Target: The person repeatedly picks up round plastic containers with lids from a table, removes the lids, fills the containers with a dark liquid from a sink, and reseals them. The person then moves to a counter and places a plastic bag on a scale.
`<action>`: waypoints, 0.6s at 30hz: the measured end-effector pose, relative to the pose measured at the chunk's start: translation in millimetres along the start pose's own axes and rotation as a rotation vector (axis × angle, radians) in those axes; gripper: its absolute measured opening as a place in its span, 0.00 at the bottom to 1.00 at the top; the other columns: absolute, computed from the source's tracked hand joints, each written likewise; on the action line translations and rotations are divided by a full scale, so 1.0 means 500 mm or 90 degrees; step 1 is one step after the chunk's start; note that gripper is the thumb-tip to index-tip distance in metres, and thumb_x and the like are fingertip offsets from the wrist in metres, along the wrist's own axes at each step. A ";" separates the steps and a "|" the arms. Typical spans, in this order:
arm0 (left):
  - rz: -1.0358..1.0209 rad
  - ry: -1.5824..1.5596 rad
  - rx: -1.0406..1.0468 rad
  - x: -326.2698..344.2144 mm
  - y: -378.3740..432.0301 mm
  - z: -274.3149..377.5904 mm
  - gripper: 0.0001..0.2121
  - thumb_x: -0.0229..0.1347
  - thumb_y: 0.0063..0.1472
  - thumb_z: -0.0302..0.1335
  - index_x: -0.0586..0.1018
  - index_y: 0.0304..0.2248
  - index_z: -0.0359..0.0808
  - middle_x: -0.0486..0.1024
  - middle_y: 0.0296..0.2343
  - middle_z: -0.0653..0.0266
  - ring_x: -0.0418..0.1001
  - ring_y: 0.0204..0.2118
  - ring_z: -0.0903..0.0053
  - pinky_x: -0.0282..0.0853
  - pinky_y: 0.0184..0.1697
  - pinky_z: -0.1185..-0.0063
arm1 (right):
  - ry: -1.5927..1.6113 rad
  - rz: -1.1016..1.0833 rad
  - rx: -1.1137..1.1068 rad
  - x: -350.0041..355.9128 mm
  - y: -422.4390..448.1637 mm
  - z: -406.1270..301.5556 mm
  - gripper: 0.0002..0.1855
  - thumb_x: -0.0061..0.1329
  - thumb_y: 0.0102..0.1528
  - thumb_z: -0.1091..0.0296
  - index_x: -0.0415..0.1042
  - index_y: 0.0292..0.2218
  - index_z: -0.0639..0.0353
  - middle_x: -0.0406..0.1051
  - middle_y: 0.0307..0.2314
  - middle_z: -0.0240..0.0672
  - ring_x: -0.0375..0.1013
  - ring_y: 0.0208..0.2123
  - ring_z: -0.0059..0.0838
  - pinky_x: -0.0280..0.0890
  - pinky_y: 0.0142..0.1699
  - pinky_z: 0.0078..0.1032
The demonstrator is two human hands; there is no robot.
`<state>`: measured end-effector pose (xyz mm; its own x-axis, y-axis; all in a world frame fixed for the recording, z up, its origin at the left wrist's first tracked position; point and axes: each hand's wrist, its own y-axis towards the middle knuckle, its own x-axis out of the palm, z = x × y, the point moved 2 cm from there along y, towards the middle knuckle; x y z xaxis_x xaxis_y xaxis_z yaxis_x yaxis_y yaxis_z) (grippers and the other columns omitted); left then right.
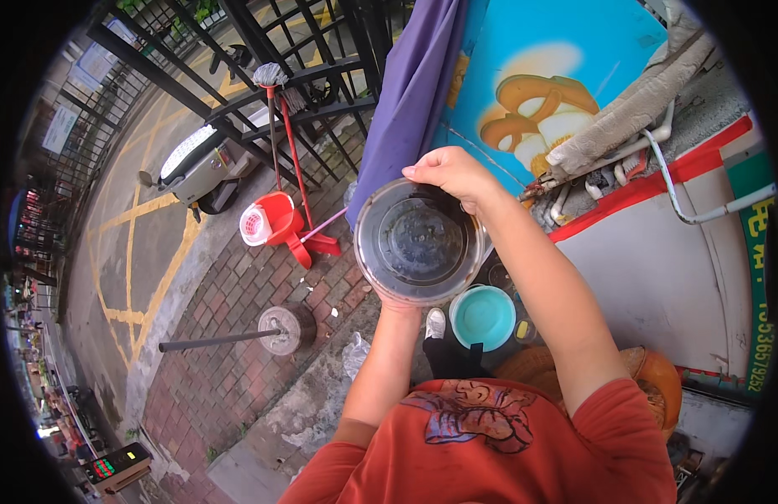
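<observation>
A round, clear plastic container with a transparent lid is held up before my chest, with something dark inside. My left hand supports it from below; most of its fingers are hidden under it. At the far rim, my right hand pinches the lid's edge between thumb and fingers. The lid lies over the container, and whether it is fastened I cannot tell. Below and to the right, a turquoise plastic basin rests on the ground near my shoe.
A red mop bucket, a red dustpan and mops stand by a black metal fence. A round weighted base with a pole is on the brick paving. Purple cloth hangs ahead; a grey metal surface is at right.
</observation>
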<state>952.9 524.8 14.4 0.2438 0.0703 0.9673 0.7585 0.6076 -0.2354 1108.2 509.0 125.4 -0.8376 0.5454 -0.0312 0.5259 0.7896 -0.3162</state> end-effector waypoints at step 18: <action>0.011 -0.005 -0.030 -0.043 0.089 -0.104 0.23 0.39 0.65 0.43 0.68 0.51 0.35 0.68 0.49 0.58 0.67 0.50 0.67 0.64 0.54 0.70 | 0.002 0.093 -0.090 -0.120 0.008 0.014 0.07 0.55 0.51 0.70 0.72 0.27 0.64 0.71 0.22 0.29 0.68 0.25 0.15 0.63 0.31 0.16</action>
<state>1013.0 509.2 -21.8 0.2527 0.0870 0.9636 0.7822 0.5678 -0.2564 1159.4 477.6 119.2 -0.7506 0.6576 -0.0636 0.6573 0.7336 -0.1724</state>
